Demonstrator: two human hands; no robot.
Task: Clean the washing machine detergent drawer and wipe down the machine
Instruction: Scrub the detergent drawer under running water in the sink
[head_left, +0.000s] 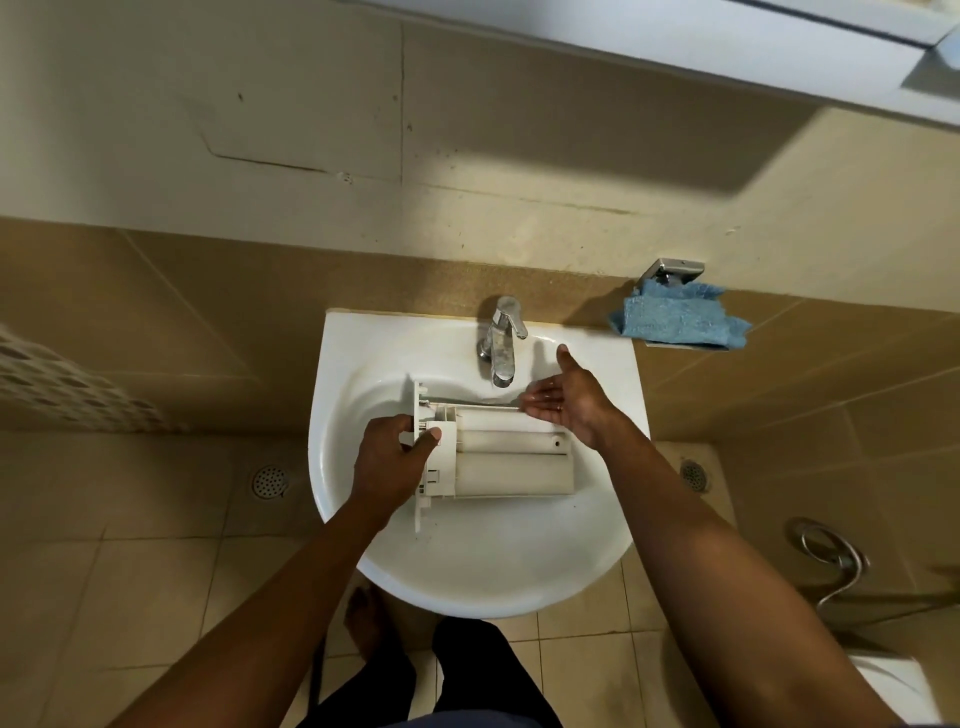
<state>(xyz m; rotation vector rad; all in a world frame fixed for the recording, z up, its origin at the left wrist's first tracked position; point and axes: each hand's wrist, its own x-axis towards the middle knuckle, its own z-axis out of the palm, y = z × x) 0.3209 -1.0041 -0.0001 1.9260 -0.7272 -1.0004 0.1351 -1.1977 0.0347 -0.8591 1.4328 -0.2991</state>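
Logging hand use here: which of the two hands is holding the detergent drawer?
The left hand grips the detergent drawer by its front-panel end over the sink. The right hand is open, palm showing, fingers straight, by the faucet, grasping nothing.

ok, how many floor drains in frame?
2. One floor drain sits in the tiles left of the sink; the other is right of it, partly cut off by the right arm. More could be hidden under the basin.
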